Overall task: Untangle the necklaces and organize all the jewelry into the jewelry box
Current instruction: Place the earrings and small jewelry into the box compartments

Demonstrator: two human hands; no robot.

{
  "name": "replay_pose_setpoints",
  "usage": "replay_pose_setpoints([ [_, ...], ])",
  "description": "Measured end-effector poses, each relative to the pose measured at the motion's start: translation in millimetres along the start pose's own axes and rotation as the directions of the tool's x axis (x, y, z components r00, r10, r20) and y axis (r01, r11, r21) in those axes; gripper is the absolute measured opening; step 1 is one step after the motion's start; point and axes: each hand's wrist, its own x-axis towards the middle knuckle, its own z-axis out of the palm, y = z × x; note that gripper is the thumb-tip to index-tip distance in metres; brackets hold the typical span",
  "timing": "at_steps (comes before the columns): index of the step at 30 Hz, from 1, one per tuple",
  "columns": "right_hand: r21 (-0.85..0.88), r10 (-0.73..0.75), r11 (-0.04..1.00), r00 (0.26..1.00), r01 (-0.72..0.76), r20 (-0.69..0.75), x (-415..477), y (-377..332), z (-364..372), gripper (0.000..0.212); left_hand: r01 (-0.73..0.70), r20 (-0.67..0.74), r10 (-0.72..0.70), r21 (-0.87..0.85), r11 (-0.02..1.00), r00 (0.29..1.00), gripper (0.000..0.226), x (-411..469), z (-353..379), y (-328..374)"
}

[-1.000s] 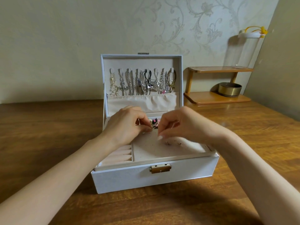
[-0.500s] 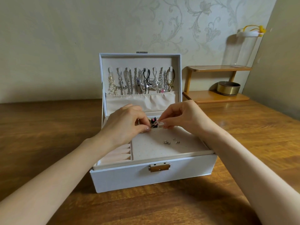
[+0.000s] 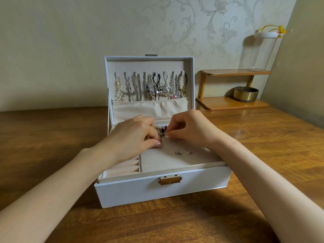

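Note:
A white jewelry box [image 3: 133, 192] stands open on the wooden table. Several necklaces [image 3: 149, 86] hang from hooks inside its upright lid. My left hand [image 3: 133, 135] and my right hand [image 3: 189, 130] meet over the back of the perforated earring pad [image 3: 157, 162], fingertips pinched together around a tiny item too small to identify. Between the hands a small clump of jewelry [image 3: 160, 131] with beige, black and pink parts shows. Several small silver earrings [image 3: 182, 152] lie loose on the pad. Beige ring rolls [image 3: 122, 168] fill the left compartment.
A small two-tier wooden shelf [image 3: 231, 102] stands at the back right against the wall, with a gold round tin [image 3: 245, 93] on its lower tier and a clear tall container [image 3: 263, 50] on top. Bare table [image 3: 52, 137] lies left of the box.
Both hands moved from the middle of the pad toward the back of the tray, uncovering the silver earrings. The fingertips stay pinched together there.

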Motion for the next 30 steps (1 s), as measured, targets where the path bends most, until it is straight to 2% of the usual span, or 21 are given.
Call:
replay_pose_setpoints([
  [4,-0.056,-0.046,0.997,0.999,0.047,0.011,-0.4,-2.4,1.6,0.007,0.011,0.057,-0.009,-0.036,0.999,0.998,0.019,-9.2,-4.1,-4.8],
  [9,-0.088,-0.076,0.993,0.997,0.076,0.003,0.1,-2.9,2.0,0.005,0.063,-0.005,-0.065,-0.186,0.981,0.998,0.018,-16.0,-2.5,-4.7],
  [16,-0.125,-0.093,0.988,0.996,0.092,0.003,2.2,-2.1,3.7,0.005,0.093,-0.127,-0.132,-0.275,0.957,0.983,0.018,-20.0,-3.0,7.7],
  [30,-0.119,-0.104,0.987,0.995,0.104,0.004,0.4,-3.0,3.4,0.004,0.122,-0.111,-0.159,-0.284,0.951,0.981,0.018,-22.5,-4.5,12.4],
])
